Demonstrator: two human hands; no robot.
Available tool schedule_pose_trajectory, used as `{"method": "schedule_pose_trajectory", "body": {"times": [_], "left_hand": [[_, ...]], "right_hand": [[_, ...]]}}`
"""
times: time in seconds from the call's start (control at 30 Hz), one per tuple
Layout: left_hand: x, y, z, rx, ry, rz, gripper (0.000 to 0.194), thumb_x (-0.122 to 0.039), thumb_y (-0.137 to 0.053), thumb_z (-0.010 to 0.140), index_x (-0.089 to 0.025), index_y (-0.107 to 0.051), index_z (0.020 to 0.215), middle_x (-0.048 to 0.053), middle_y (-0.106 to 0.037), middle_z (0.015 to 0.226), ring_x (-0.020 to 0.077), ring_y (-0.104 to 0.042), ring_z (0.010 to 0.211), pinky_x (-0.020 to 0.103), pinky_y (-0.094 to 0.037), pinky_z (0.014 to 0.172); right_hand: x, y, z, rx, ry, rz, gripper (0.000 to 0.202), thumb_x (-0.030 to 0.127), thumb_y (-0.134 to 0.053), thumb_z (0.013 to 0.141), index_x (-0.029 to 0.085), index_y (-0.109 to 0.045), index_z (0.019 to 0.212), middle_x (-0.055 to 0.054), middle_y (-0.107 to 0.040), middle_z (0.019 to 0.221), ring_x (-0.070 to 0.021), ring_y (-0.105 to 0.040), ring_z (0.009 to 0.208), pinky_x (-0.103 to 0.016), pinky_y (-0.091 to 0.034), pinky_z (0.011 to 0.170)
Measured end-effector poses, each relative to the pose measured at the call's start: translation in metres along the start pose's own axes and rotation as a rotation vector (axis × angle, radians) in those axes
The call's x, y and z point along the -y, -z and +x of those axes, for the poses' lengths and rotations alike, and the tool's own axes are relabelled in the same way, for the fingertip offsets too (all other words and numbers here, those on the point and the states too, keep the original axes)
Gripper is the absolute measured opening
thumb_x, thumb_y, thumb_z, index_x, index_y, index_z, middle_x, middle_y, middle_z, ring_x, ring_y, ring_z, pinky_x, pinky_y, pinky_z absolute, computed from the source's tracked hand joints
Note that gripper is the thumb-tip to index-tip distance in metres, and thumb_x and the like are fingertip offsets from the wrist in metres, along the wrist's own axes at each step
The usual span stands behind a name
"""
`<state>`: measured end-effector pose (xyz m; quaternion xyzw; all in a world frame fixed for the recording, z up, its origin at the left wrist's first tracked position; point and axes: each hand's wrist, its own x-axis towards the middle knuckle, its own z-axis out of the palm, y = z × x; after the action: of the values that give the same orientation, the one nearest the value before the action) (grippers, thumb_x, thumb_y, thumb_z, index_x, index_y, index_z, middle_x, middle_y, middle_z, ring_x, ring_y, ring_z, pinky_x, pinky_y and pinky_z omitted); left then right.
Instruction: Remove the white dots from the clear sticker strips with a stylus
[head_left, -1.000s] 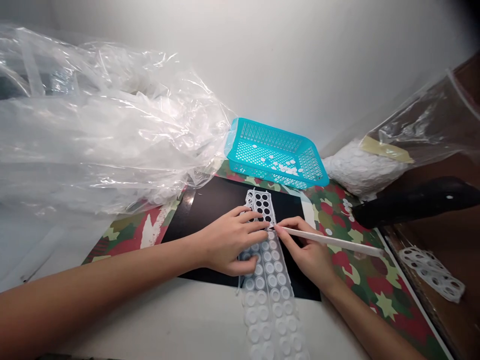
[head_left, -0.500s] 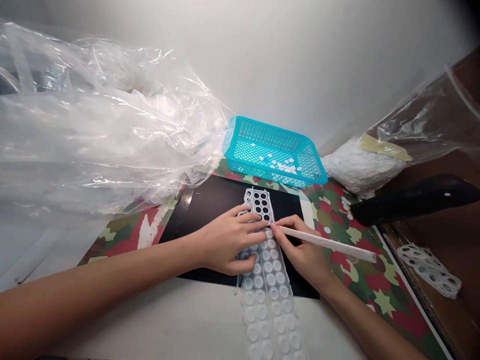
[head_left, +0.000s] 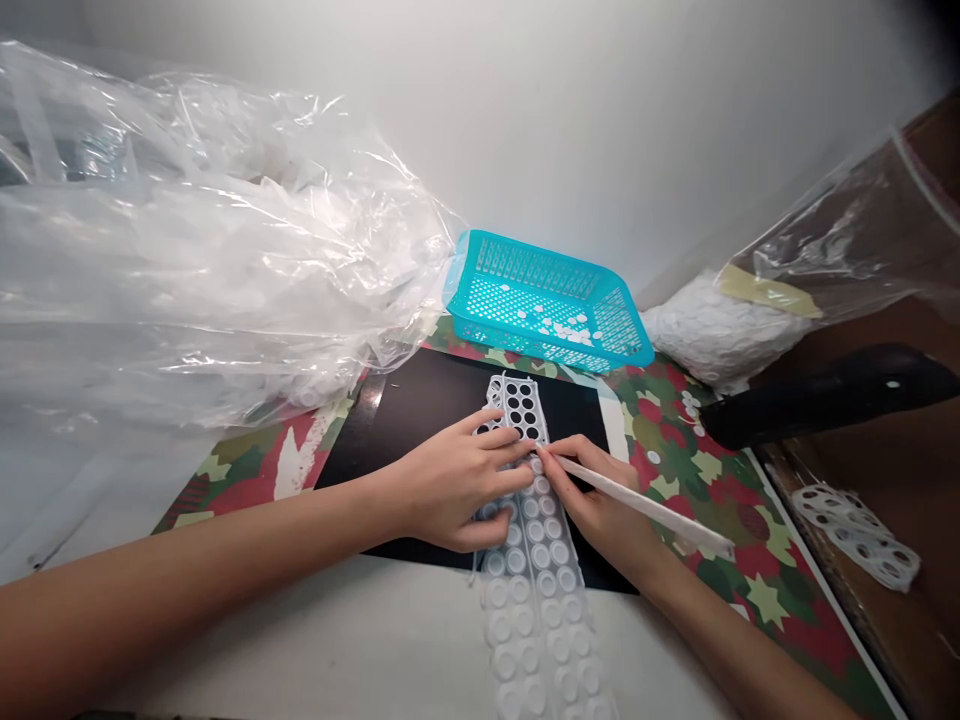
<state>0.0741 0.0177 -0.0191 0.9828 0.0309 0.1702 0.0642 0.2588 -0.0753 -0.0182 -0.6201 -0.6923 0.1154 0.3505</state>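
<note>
A long strip of white plastic with rows of round discs (head_left: 559, 553) runs down the middle of the work surface. At its far end the discs are gone and open round holes (head_left: 520, 403) show. My left hand (head_left: 469, 485) lies on the strip with its fingers spread, pressing on it beside the last holes. My right hand (head_left: 600, 490) pinches a slim white stick-like tool (head_left: 660, 512) close to its tip. That tip touches the strip at the border between holes and discs, near my left fingertips; fingers partly hide it.
Behind the strip stands a blue basket (head_left: 551, 260) with several white discs in it. A black sheet (head_left: 427, 400) lies under the strip. Clear plastic bags (head_left: 225, 250) fill the left. At right are a black handle (head_left: 832, 395), another bag (head_left: 735, 330) and a holed plastic scrap (head_left: 855, 535).
The tool's rear end has swung left and downward as my right hand tilts it. My left hand stays nearly in place on the strip.
</note>
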Motion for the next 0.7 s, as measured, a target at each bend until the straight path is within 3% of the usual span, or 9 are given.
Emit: {"method": "schedule_pose_trajectory", "body": {"times": [0.47,0.7], "left_hand": [[0.001,-0.002,-0.001,-0.020,-0.005,-0.002,0.034,-0.032,-0.047,0.082,-0.016,-0.057,0.110,0.011,-0.058,0.124,0.0247,-0.053,0.109,0.045,-0.026,0.108],[0.001,-0.002,-0.001,-0.027,-0.001,-0.005,0.031,-0.031,-0.050,0.080,-0.016,-0.058,0.107,0.011,-0.058,0.124,0.0243,-0.053,0.109,0.044,-0.026,0.108]], "right_hand": [[-0.003,0.006,-0.001,0.029,0.045,-0.033,0.012,0.022,-0.051,0.092,0.022,-0.056,0.081,-0.001,-0.063,0.071,-0.0150,-0.062,0.064,-0.025,-0.048,0.058],[-0.010,0.013,-0.002,0.122,0.108,-0.053,0.012,0.022,-0.048,0.093,0.022,-0.059,0.088,-0.003,-0.065,0.077,-0.0159,-0.063,0.069,-0.026,-0.050,0.061]]}}
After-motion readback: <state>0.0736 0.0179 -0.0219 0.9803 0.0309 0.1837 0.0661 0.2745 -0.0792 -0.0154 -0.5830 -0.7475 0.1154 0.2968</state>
